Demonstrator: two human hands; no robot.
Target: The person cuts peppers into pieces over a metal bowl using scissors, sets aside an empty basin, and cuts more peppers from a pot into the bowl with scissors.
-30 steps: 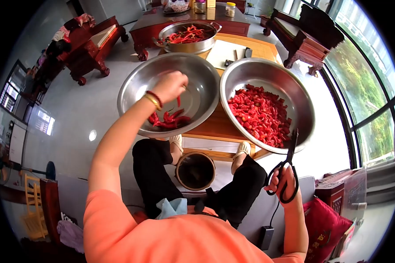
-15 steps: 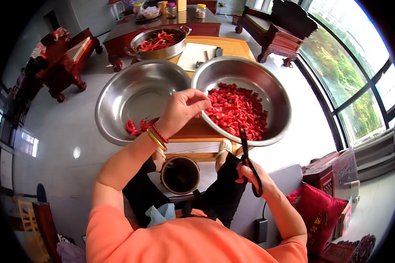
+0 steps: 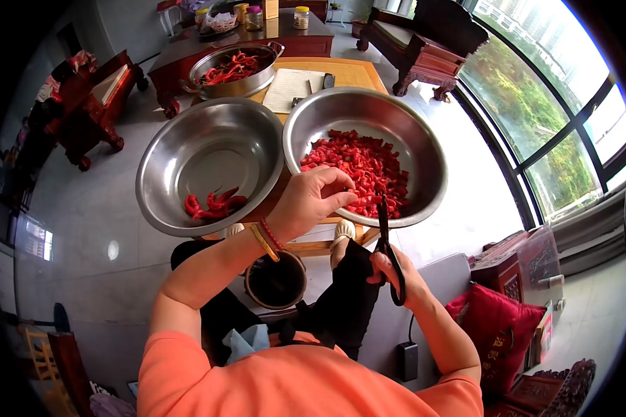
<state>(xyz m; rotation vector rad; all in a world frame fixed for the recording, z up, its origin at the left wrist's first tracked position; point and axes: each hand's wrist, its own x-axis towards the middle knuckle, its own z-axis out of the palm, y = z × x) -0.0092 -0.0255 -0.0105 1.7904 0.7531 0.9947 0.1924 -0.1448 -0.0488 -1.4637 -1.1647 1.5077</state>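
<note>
My left hand (image 3: 314, 203) pinches a red chili pepper (image 3: 366, 201) over the near side of the right steel basin (image 3: 431, 149). In that basin lies a heap of cut red chili pieces (image 3: 355, 154). My right hand (image 3: 398, 272) grips black scissors (image 3: 384, 233), blades pointing up beside the free end of the chili. Whether the blades touch it I cannot tell. The left steel basin (image 3: 161, 167) holds several whole red chilies (image 3: 215, 204) at its near side.
Behind the basins, a steel pot (image 3: 247, 87) of whole chilies and a notebook (image 3: 285, 99) lie on the wooden table (image 3: 355, 71). A dark round bin (image 3: 276, 281) stands between my legs. A red cushion (image 3: 497, 337) lies to the right.
My left hand has moved right and nearer, toward the scissors, and a chili now shows in its fingers. The scissors are still upright in my right hand. The view has shifted slightly.
</note>
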